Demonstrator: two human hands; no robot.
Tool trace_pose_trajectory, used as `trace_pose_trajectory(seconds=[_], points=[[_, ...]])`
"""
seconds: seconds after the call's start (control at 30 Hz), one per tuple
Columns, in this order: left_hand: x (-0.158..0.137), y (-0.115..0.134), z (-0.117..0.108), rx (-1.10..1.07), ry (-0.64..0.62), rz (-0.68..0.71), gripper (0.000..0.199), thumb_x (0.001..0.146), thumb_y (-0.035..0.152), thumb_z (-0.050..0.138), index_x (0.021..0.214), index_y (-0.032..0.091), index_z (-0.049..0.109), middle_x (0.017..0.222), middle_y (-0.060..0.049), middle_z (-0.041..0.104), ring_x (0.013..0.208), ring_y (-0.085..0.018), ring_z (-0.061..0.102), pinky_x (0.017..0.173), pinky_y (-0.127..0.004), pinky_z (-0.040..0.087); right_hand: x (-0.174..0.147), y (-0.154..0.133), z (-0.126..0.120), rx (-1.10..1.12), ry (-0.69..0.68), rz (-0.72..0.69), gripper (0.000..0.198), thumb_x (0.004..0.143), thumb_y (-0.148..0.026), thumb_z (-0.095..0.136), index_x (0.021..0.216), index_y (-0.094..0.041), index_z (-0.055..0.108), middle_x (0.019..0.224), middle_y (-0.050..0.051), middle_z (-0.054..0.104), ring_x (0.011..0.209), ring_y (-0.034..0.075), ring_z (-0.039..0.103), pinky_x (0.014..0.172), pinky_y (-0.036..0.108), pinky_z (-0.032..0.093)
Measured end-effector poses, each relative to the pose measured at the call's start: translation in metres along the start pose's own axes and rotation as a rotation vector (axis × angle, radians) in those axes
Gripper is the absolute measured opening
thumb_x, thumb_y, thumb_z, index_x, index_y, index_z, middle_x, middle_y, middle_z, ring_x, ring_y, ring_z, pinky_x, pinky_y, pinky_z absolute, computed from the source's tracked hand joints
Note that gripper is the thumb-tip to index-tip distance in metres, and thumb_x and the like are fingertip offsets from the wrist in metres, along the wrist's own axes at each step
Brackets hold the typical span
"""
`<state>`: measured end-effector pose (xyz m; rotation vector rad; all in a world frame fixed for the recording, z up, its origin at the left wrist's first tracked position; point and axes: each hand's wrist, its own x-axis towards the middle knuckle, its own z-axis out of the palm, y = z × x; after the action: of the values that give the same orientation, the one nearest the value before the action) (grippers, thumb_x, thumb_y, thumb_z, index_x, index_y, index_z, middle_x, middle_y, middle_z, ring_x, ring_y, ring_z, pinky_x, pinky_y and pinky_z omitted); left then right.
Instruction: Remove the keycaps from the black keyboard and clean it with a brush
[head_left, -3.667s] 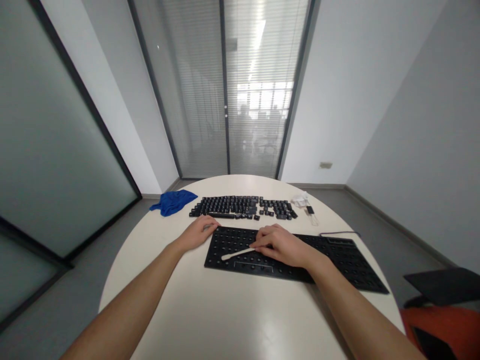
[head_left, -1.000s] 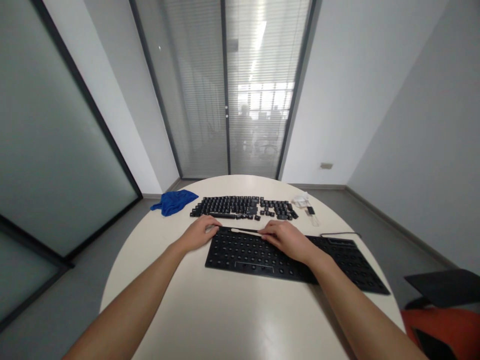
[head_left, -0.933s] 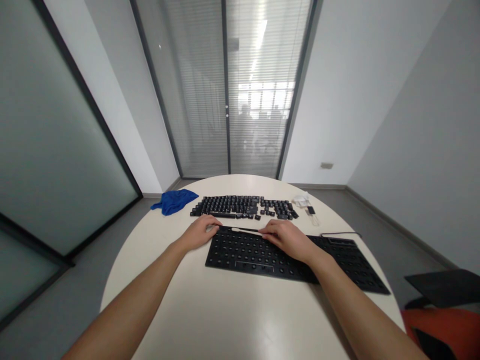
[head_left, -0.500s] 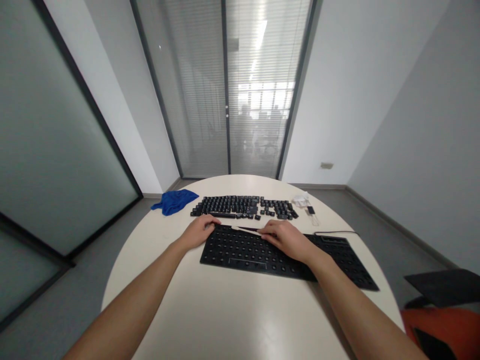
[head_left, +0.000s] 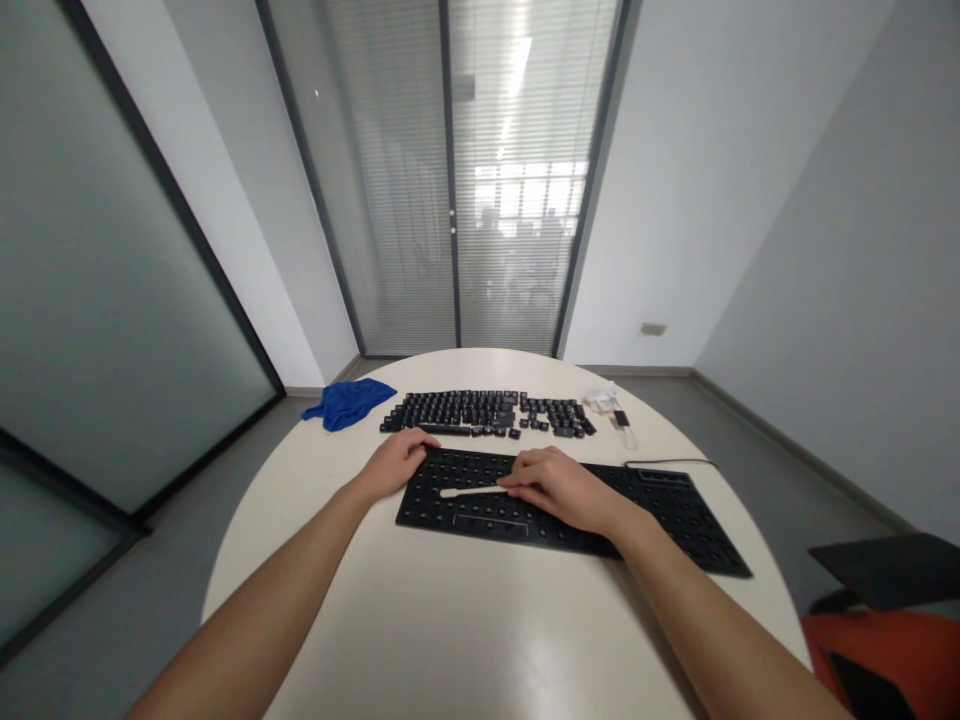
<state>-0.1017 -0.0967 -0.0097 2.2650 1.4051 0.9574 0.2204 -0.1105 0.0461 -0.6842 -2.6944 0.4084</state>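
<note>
A black keyboard base [head_left: 480, 515] with its keycaps off lies across the table, rows of bare switches showing. My left hand [head_left: 394, 462] grips its far left corner, thumb and fingers closed at the edge. Pinched in my right hand [head_left: 559, 487] is a slim white brush [head_left: 472, 491], whose slightly broader tip points left over the switches on the left part of the base. Any bristles are too small to make out. My right wrist and forearm hide part of the base's middle and near edge.
Loose black keycaps [head_left: 457, 409] lie in rows beyond the base. A blue cloth [head_left: 349, 403] rests at the far left, and a clear plastic wrapper [head_left: 600, 400] and a small black-ended item [head_left: 621, 419] at the far right. A cable [head_left: 667, 462] runs off right. An orange chair [head_left: 885, 650] stands beside the table.
My right hand has shifted the brush nearer and to the left, from the base's far edge onto the switch rows. The base has slid very slightly left. My left hand stays at the corner.
</note>
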Motion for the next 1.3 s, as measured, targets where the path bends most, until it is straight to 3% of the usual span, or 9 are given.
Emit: trace_pose_trajectory(seconds=[0.2,0.93,1.3], points=[[0.000,0.000,0.000,0.004,-0.014,0.001,0.035,0.082,0.008,0.044,0.100,0.020,0.071,0.103,-0.004,0.070,0.101,-0.021,0.062,0.096,-0.037,0.045,-0.001,-0.001,0.000,0.021,-0.027,-0.018,0.025,0.097,-0.028,0.054,0.113,-0.025,0.073,0.096,0.005,0.071,0.086,0.017,0.064,0.079,0.027,0.044],[-0.001,0.001,0.000,-0.023,-0.036,0.039,0.041,0.081,0.006,0.040,0.105,0.020,0.070,0.105,-0.005,0.068,0.103,-0.021,0.060,0.099,-0.039,0.044,-0.007,0.020,-0.004,-0.064,0.094,0.186,0.026,0.097,-0.029,0.053,0.110,-0.022,0.074,0.101,0.007,0.072,0.089,0.019,0.066,0.081,0.029,0.047],[0.000,0.008,0.000,-0.126,-0.058,0.124,0.046,0.077,0.001,0.038,0.101,0.020,0.072,0.107,-0.006,0.066,0.104,-0.020,0.060,0.099,-0.037,0.045,-0.004,0.016,-0.003,-0.042,0.078,0.162,0.027,0.098,-0.029,0.051,0.110,-0.021,0.073,0.102,0.008,0.072,0.091,0.020,0.066,0.083,0.030,0.047]])
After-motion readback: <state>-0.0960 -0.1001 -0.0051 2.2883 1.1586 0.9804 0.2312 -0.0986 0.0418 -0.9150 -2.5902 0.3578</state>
